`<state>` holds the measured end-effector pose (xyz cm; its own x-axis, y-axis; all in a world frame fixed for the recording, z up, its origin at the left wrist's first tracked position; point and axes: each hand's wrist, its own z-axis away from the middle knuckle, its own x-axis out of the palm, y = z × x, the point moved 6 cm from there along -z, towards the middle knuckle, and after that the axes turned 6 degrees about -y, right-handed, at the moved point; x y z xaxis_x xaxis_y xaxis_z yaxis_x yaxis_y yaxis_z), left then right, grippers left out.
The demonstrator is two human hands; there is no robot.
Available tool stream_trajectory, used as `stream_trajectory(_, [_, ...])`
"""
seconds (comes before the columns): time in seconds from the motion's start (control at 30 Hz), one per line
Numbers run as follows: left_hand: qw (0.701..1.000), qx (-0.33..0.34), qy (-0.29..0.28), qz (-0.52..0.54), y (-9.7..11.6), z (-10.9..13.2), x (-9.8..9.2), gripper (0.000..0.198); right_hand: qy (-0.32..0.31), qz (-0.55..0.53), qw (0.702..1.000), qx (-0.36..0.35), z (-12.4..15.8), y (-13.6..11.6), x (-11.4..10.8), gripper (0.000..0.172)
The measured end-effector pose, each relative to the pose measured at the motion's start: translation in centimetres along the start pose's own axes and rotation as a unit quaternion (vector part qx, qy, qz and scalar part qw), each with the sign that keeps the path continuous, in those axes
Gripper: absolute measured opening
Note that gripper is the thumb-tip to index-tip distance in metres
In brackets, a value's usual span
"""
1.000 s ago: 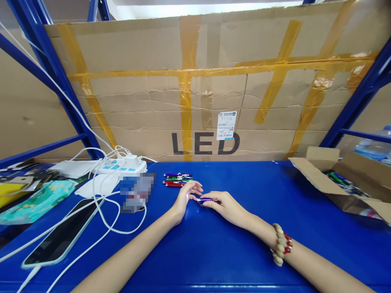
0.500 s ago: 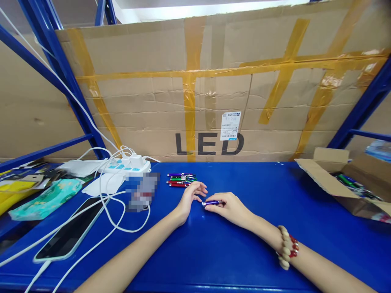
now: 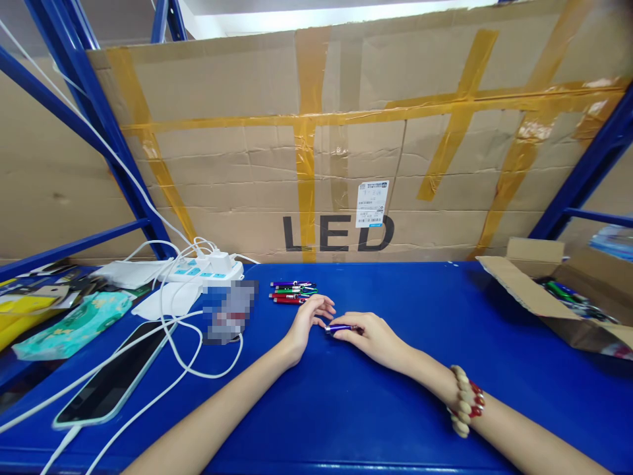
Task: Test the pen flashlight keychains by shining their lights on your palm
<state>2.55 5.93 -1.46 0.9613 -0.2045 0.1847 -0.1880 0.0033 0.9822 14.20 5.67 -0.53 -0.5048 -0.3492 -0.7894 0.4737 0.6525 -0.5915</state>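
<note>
A slim purple penlight (image 3: 339, 328) with a silver end lies in the grip of my right hand (image 3: 372, 336), between thumb and fingers, its silver end pointing left. My left hand (image 3: 309, 324) is open, fingers apart and gently curved, with the fingertips close to that silver end; whether they touch it I cannot tell. Just beyond the left hand, several similar penlights lie side by side on the blue tabletop (image 3: 316, 422): a purple one (image 3: 289, 284), a green one (image 3: 294, 290) and red ones (image 3: 287, 299).
An open cardboard box (image 3: 568, 326) holding more penlights stands at the right. On the left are a phone (image 3: 113, 379), white cables (image 3: 198, 374), a power strip (image 3: 208, 268) and a teal patterned pouch (image 3: 74, 326). A big taped cardboard sheet (image 3: 247, 171) closes off the back.
The purple penlight has shifted slightly left in my right hand. A small bright spot on the tabletop below it no longer shows. My left hand has hardly moved.
</note>
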Motion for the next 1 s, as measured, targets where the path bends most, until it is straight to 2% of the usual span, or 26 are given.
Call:
stream_trajectory(0.43, [1.0, 0.001, -0.006, -0.015, 0.21, 0.27, 0.19, 0.022, 0.007, 0.008, 1.0, 0.011, -0.01, -0.26, -0.2, 0.031])
stream_trajectory(1.0, [1.0, -0.003, -0.014, -0.019, 0.37, 0.29, 0.35, 0.022, -0.001, -0.001, 1.0, 0.01, 0.02, 0.1, -0.04, 0.027])
